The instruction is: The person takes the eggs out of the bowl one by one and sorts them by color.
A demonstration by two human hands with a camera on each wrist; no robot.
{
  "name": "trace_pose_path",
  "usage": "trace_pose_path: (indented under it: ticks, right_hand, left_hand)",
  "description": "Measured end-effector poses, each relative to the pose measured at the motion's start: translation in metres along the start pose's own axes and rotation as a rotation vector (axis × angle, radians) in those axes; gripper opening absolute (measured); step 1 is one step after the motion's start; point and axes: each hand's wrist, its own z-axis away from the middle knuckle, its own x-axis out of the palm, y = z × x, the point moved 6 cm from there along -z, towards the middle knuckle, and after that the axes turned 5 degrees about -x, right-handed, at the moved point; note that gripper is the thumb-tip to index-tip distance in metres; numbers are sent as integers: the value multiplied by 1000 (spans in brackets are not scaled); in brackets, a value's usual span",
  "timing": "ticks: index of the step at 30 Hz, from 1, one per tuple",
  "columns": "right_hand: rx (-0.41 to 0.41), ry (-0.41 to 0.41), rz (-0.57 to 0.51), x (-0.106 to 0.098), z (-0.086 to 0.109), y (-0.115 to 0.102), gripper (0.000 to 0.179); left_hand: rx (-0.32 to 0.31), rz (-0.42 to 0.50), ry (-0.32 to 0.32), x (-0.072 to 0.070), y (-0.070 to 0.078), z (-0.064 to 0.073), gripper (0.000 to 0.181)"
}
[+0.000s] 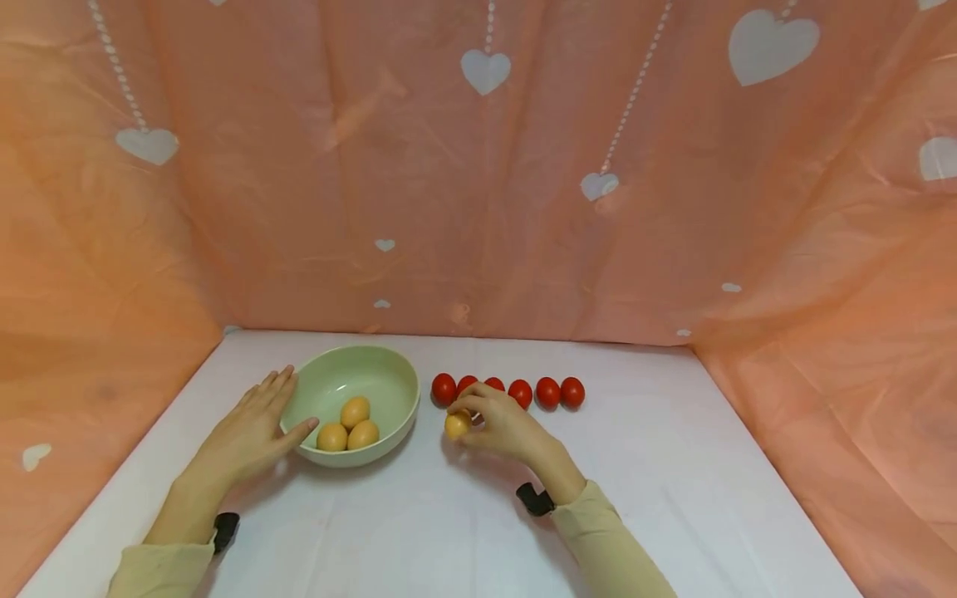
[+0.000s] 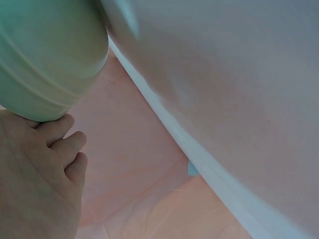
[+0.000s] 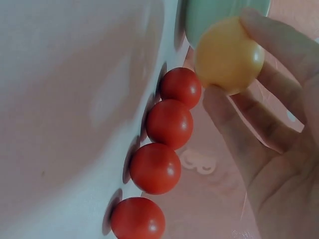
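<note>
My left hand (image 1: 254, 423) rests against the left side of a pale green bowl (image 1: 396, 374), its thumb over the rim. In the left wrist view its fingertips touch the outer wall of the bowl (image 2: 55, 59). Several smooth yellow-tan eggs (image 1: 363, 434) lie together in the front part of the bowl. To the right of the bowl, my right hand (image 1: 501, 422) pinches another egg (image 1: 457, 426) between thumb and fingertips. The right wrist view shows this egg (image 3: 227, 57) above the table, past the end of a row of round red tomatoes (image 3: 155, 169).
The tomato row (image 1: 548, 393) runs along the table behind and to the right of my right hand, which partly hides it. A white cloth covers the table (image 1: 673, 465). Orange-pink curtains (image 1: 486, 208) with white hearts enclose its back and sides.
</note>
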Motion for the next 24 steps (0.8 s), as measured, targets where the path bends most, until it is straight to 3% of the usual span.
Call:
trace_pose_path:
  ticks: [9, 24]
  right_hand:
    - [23, -76, 85, 4, -3, 3, 31]
    - [65, -135, 96, 15, -2, 9, 32]
  left_hand:
    - [2, 0, 6, -1, 2, -2, 90]
    - [4, -4, 1, 0, 0, -1, 90]
